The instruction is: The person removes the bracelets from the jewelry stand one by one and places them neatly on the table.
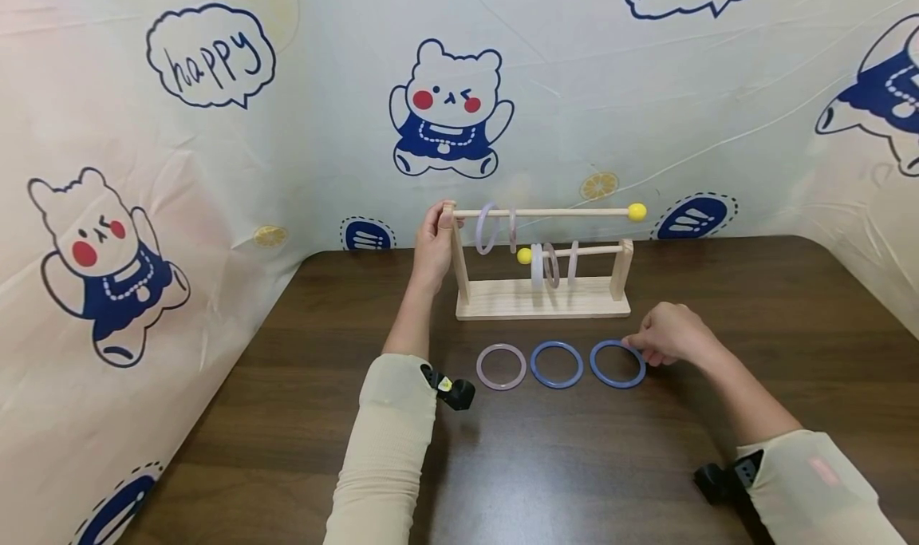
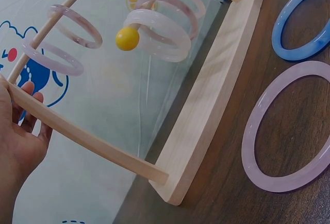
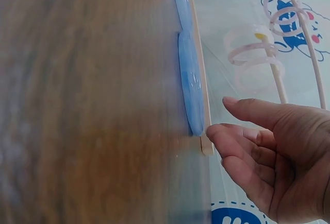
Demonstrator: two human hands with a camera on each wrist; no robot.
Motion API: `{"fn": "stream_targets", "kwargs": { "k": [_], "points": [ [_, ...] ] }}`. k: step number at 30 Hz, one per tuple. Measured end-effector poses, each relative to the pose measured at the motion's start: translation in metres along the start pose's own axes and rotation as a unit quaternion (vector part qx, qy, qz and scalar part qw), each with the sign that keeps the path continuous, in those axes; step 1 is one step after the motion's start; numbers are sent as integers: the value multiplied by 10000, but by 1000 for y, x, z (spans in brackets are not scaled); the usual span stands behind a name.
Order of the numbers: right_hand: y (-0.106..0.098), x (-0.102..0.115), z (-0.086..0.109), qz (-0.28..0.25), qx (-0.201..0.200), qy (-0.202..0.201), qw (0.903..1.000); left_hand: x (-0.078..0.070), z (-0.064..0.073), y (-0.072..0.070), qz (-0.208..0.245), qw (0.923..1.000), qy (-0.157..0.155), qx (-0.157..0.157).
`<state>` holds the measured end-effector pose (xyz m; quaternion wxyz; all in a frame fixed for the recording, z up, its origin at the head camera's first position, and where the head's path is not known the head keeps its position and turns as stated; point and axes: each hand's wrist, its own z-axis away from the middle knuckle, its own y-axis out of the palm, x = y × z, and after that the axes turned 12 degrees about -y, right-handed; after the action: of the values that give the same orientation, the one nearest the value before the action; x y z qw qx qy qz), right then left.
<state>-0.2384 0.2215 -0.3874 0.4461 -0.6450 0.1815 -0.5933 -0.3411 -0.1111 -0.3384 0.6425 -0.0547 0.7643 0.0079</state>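
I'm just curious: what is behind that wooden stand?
Behind the wooden stand is a strip of brown table, then a printed cloth. Whatever the stand and its hanging rings cover cannot be seen.

A makeshift recording corner, I'd say, home or lab I can't tell: pale cloth (image 1: 330, 130) printed with cartoon bears (image 1: 447, 140) and a "happy" bubble (image 1: 211, 56) hangs round 3 sides of a dark wood-grain table (image 1: 287, 417), and there are 2 black wrist cameras (image 1: 457, 394).

pale cloth backdrop (image 1: 337, 154) (winking bear prints (image 1: 447, 140)), brown tabletop (image 1: 287, 417)
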Motion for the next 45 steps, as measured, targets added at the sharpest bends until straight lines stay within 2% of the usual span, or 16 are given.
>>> {"fn": "stream_targets", "kwargs": {
  "k": [5, 12, 15, 23, 30, 33, 38, 45],
  "points": [
    [0, 1, -1, -47, -3, 14, 10000, -4, 2, -1, 56, 9998, -150, 100],
    [0, 1, -3, -69, -19, -60, 10000, -26, 19, 0, -90, 9998, -164, 97],
    [0, 2, -3, -29, -38, -83, 10000, -28, 22, 0, -109, 9997, -171, 102],
    [2, 7, -4, 68, -300, -242, 9992, -27, 20, 0, -47, 9997, -183, 138],
    [2, 7, -7, 102, -533, -401, 9977, -6, 4, -1, -73, 10000, -22, 12],
    [3, 8, -8, 112, -652, -423, 9969, -2, 2, 0, -105, 9999, -34, -35],
    [4, 11, -9, 36, -925, -531, 9943, -4, 2, -1, -93, 9999, -124, 25],
    [8, 13, -12, -103, -1448, -1067, 9836, -19, 13, -1, -58, 9997, -203, 123]
  ]
}}
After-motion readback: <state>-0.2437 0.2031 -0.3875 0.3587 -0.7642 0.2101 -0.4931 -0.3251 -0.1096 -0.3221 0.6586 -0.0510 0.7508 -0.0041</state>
